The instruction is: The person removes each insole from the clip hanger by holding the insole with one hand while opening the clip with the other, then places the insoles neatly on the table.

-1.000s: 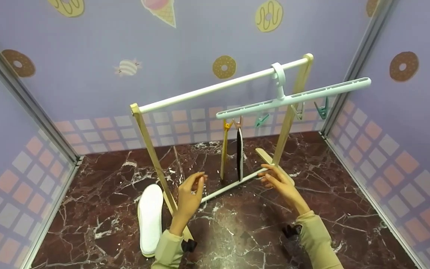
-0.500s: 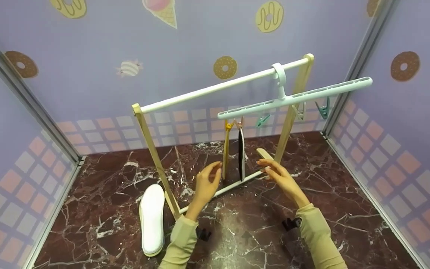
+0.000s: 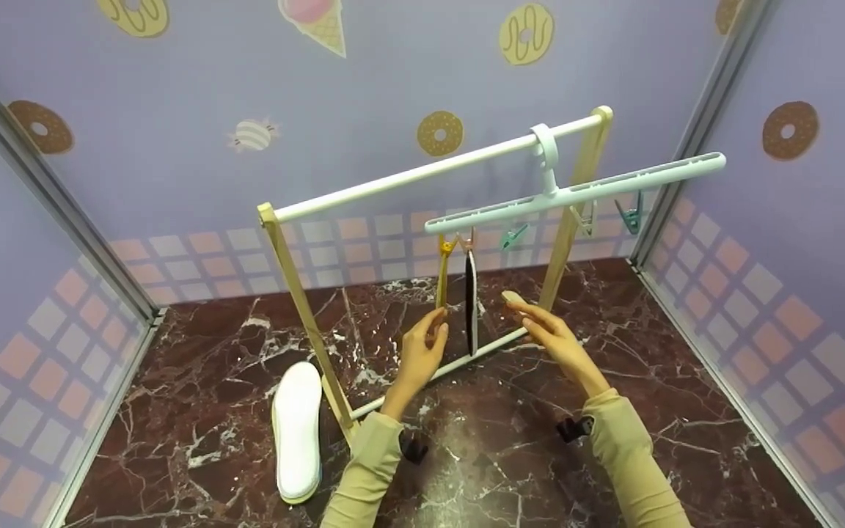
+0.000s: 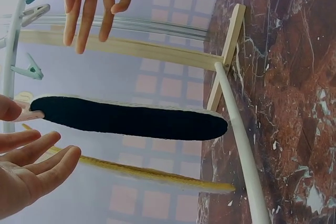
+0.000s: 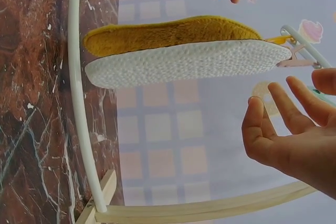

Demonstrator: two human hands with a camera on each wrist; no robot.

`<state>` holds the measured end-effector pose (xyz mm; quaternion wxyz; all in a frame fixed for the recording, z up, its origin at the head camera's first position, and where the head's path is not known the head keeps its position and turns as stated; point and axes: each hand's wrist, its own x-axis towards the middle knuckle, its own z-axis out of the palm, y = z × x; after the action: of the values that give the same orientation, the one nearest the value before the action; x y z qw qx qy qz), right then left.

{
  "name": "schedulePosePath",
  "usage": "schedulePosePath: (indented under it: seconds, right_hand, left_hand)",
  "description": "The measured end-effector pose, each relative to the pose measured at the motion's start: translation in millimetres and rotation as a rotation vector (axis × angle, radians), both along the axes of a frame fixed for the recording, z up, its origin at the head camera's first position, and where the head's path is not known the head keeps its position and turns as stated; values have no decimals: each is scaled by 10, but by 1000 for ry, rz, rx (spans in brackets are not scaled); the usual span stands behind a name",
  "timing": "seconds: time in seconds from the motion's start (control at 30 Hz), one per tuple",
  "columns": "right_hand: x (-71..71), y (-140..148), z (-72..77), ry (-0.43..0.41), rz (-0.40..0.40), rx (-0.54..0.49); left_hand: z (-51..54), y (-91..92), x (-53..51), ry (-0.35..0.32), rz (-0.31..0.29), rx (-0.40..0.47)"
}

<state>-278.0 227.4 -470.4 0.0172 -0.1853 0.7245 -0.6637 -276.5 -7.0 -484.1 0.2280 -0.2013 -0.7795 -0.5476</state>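
Two insoles hang by clothespins from a pale hanger on a wooden rack. One is yellow and fuzzy; the other has a black face and a white textured face. In the head view my left hand is by the yellow insole's lower part, fingers loosely bent, gripping nothing visible. To the right of the black-and-white insole, my right hand hovers with fingers extended and holds nothing. In the right wrist view its fingers stand apart from the white face.
The rack's top rail and lower bar span the middle. A white insole-shaped piece with a yellowish edge lies left of the rack. Green clothespins and a pale clothespin hang on the hanger. Purple walls surround the marbled surface.
My left hand has moved right and up, from the rack's left post to the yellow insole. My right hand has shifted only slightly. The hanging insoles look nearly unmoved.
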Motion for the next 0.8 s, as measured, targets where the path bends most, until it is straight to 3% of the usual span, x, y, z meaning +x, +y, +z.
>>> schedulePosePath:
  seconds: [0.17, 0.4, 0.63, 0.8]
  right_hand:
    - [-67, -8, 36, 26, -2, 6]
    - [-50, -90, 268, 2, -6, 66]
    - [-256, -73, 124, 8, 4, 22]
    - [-330, -118, 127, 46, 16, 32]
  left_hand:
    - [-32, 6, -79, -23, -10, -27]
    - [-68, 52, -141, -71, -26, -73]
    - [-87, 104, -146, -140, -98, -107]
    - [-100, 163, -173, -135, -75, -217]
